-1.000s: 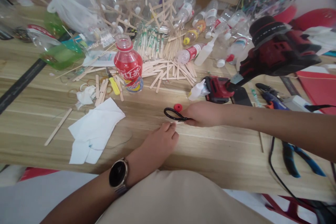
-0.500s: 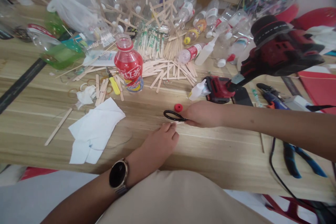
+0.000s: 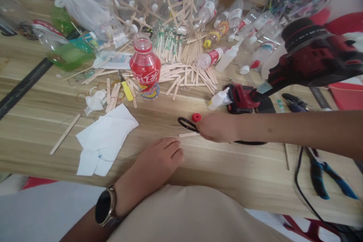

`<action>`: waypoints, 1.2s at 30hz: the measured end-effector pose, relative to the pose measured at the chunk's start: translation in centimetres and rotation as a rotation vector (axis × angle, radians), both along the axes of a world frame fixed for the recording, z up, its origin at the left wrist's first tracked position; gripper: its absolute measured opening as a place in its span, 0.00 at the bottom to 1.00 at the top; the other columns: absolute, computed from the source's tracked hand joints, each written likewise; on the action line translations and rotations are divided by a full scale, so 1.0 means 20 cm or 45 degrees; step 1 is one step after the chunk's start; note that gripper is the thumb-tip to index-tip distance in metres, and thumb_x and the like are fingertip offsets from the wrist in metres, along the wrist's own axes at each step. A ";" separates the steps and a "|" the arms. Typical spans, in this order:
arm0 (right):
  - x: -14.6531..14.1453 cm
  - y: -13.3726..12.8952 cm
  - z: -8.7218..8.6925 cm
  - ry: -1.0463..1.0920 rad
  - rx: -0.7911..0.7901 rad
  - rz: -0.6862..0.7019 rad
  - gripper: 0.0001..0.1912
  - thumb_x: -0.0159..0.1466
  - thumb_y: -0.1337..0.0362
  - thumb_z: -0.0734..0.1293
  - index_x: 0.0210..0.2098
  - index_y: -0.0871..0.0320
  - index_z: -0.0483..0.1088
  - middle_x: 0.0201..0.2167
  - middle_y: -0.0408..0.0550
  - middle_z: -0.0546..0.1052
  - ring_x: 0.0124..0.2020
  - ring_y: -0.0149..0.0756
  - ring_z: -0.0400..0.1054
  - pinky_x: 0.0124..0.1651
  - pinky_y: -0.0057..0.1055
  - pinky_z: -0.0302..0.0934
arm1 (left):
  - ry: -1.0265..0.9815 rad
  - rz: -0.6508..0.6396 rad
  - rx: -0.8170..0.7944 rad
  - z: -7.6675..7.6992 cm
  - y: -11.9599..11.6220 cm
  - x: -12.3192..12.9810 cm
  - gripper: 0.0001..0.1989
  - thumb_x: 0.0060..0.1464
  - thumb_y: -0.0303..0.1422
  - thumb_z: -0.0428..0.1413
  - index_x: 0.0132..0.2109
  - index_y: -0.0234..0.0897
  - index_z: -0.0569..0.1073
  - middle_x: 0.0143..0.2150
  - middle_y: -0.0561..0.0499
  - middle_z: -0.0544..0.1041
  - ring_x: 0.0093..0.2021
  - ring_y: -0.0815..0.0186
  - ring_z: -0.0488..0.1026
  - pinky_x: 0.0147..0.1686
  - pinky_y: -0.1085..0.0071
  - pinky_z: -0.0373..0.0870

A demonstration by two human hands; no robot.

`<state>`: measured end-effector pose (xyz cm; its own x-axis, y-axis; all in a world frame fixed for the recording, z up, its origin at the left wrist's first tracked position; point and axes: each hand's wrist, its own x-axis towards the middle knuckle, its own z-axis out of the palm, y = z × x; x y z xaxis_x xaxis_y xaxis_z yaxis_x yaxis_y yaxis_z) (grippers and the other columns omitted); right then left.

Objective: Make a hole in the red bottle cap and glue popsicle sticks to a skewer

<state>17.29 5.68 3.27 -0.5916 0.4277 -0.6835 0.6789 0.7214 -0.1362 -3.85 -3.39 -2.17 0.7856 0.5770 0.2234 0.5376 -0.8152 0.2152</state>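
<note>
At the far left of the frame a dark bar (image 3: 27, 83) slants across my wooden table (image 3: 241, 174), with a green bottle (image 3: 75, 55) at its upper end. Below and right of that, in the left of the frame, lies a lone wooden stick (image 3: 65, 134), then overlapping sheets of white paper (image 3: 106, 140). A yellow-handled cutter (image 3: 127, 90) sits just left of an uncapped, red-labelled bottle (image 3: 145, 70) that stands upright in the upper middle.

My left hand (image 3: 160, 162), with a watch (image 3: 104, 207) on the wrist, rests palm down at the lower middle, its fingers together and curled; I cannot tell whether anything is under them. It is apart from my right hand.

At the centre, a short pale stick (image 3: 188, 134) lies with its right end running to my right hand (image 3: 217, 127), which is closed on a black loop (image 3: 187, 124). A small red round piece (image 3: 196, 117) is just above those fingers. Farther right are a small white bottle (image 3: 217, 99), a red-and-black power tool (image 3: 314, 56) at the upper right, and blue-handled pliers (image 3: 319, 179) at the lower right.
</note>
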 end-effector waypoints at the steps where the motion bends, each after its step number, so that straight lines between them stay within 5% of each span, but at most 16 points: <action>1: -0.01 0.00 0.00 -0.016 -0.013 0.050 0.09 0.58 0.74 0.63 0.31 0.62 0.76 0.31 0.56 0.80 0.28 0.40 0.71 0.28 0.32 0.56 | -0.029 0.034 0.009 0.00 0.00 -0.02 0.08 0.63 0.27 0.49 0.41 0.32 0.73 0.41 0.45 0.78 0.44 0.60 0.74 0.45 0.62 0.72; 5: -0.03 0.03 0.00 -0.127 -0.067 0.138 0.13 0.57 0.77 0.64 0.40 0.66 0.75 0.36 0.60 0.80 0.33 0.43 0.72 0.31 0.33 0.56 | -0.095 0.118 0.049 0.00 -0.02 -0.06 0.11 0.64 0.27 0.46 0.36 0.34 0.72 0.29 0.50 0.76 0.30 0.62 0.72 0.31 0.65 0.69; 10: -0.03 0.03 0.01 -0.257 -0.153 0.025 0.18 0.65 0.71 0.58 0.24 0.63 0.75 0.20 0.50 0.76 0.19 0.33 0.67 0.24 0.28 0.52 | -0.145 0.140 0.030 -0.01 -0.02 -0.07 0.11 0.64 0.27 0.47 0.34 0.35 0.71 0.26 0.52 0.74 0.28 0.62 0.71 0.27 0.66 0.65; 15: -0.03 -0.01 0.01 -0.144 -0.053 0.124 0.11 0.59 0.77 0.63 0.39 0.66 0.75 0.37 0.57 0.79 0.33 0.38 0.70 0.30 0.31 0.50 | -0.140 0.132 0.017 -0.01 0.00 -0.06 0.09 0.62 0.27 0.50 0.33 0.35 0.70 0.25 0.53 0.73 0.27 0.63 0.70 0.27 0.68 0.62; 20: -0.05 0.03 0.01 -0.224 -0.112 0.087 0.13 0.63 0.72 0.60 0.27 0.63 0.74 0.25 0.51 0.78 0.21 0.33 0.66 0.25 0.29 0.49 | -0.080 0.126 -0.028 -0.01 0.01 -0.06 0.10 0.62 0.26 0.49 0.31 0.36 0.68 0.25 0.53 0.73 0.27 0.64 0.70 0.27 0.67 0.61; 25: -0.05 0.01 0.03 -0.157 -0.067 0.185 0.12 0.58 0.78 0.63 0.39 0.65 0.75 0.36 0.58 0.79 0.31 0.39 0.70 0.28 0.31 0.49 | -0.067 0.118 -0.028 -0.03 0.02 -0.05 0.11 0.62 0.25 0.48 0.30 0.37 0.67 0.24 0.54 0.72 0.27 0.64 0.69 0.27 0.68 0.60; 31: -0.05 0.02 0.00 -0.183 -0.091 0.118 0.12 0.61 0.75 0.60 0.26 0.64 0.74 0.20 0.50 0.75 0.18 0.31 0.64 0.23 0.29 0.49 | -0.064 0.105 -0.064 -0.03 0.02 -0.04 0.11 0.62 0.25 0.48 0.31 0.37 0.68 0.25 0.53 0.73 0.28 0.64 0.70 0.28 0.68 0.61; 33: -0.04 0.00 -0.01 -0.136 -0.081 0.174 0.08 0.59 0.75 0.63 0.31 0.64 0.74 0.26 0.52 0.77 0.22 0.33 0.67 0.25 0.30 0.49 | -0.074 0.110 -0.053 -0.03 0.02 -0.04 0.11 0.62 0.25 0.48 0.30 0.37 0.67 0.24 0.53 0.72 0.27 0.64 0.70 0.27 0.68 0.61; 36: -0.03 -0.01 -0.01 -0.089 -0.008 0.213 0.15 0.56 0.79 0.63 0.42 0.64 0.73 0.30 0.54 0.78 0.28 0.38 0.69 0.28 0.32 0.51 | -0.104 0.109 -0.024 -0.04 0.02 -0.04 0.10 0.61 0.26 0.49 0.30 0.37 0.68 0.24 0.53 0.73 0.27 0.64 0.70 0.26 0.68 0.61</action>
